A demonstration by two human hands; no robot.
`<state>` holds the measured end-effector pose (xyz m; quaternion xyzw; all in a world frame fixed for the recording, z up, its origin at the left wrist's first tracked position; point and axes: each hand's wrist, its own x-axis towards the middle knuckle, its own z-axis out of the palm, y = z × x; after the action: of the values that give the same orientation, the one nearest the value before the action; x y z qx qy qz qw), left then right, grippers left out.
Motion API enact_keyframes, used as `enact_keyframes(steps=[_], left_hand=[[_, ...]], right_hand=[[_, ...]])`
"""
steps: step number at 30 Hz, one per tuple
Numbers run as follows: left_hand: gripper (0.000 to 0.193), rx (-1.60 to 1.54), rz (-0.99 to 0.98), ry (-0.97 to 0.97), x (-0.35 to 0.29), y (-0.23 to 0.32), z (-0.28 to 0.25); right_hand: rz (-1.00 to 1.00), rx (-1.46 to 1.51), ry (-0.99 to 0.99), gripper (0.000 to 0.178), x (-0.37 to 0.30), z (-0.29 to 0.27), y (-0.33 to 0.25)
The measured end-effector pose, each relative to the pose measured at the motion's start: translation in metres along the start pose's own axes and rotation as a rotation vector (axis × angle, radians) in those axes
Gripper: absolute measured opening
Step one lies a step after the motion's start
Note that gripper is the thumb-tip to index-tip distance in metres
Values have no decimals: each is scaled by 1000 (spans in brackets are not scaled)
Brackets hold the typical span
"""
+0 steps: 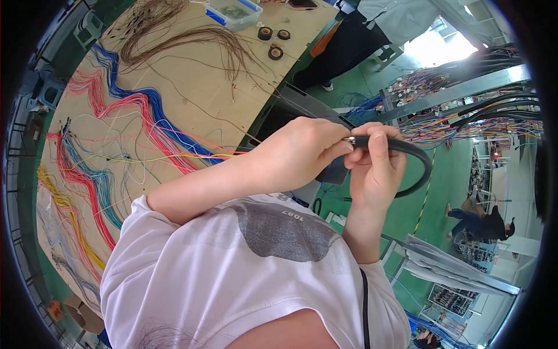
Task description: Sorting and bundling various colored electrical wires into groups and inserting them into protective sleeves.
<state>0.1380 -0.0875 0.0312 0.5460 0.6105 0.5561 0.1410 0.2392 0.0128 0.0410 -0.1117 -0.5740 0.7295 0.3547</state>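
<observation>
A thick black tube (423,166) curves in a loop off to the right, its free part bending back down behind my right hand. My right hand (378,166) is closed round the tube near its end, fingers wrapped and thumb up. From that end a short, shiny light-coloured tip (351,140) sticks out. My left hand (308,148) pinches right at this tip, and what lies inside the pinch is hidden by the fingers. Yellow and red wires (224,155) run across the table and pass behind my left forearm.
On the wooden table (203,81) lie blue wires (154,104), pink-red wires (145,116), brown wires (186,38), black tape rolls (275,53) and a clear bin (235,14). A person (349,38) stands beyond. At right, a metal rack (459,93) carries hanging wires; another person (479,221) is farther off.
</observation>
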Motion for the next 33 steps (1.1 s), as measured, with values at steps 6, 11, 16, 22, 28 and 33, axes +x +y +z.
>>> enact_keyframes(steps=[6, 11, 16, 22, 28, 33], left_hand=[[12, 134, 50, -63, -3, 2, -2], [18, -308, -156, -232, 2, -5, -15], [46, -905, -649, -176, 9, -6, -13], [57, -918, -613, -254, 17, -10, -12], [62, -1193, -816, -498, 30, -30, -13], [42, -591, -611, -688, 16, -8, -32]], right_hand=[[-123, -113, -78, 11, -2, 0, 2], [-36, -159, -136, 9, 1, 1, -4], [40, -138, -148, 7, 1, 6, 2], [170, -190, -231, 10, 8, 5, 10], [215, -156, -290, 19, 8, -3, 16], [87, 104, -127, 22, 15, -11, -1]])
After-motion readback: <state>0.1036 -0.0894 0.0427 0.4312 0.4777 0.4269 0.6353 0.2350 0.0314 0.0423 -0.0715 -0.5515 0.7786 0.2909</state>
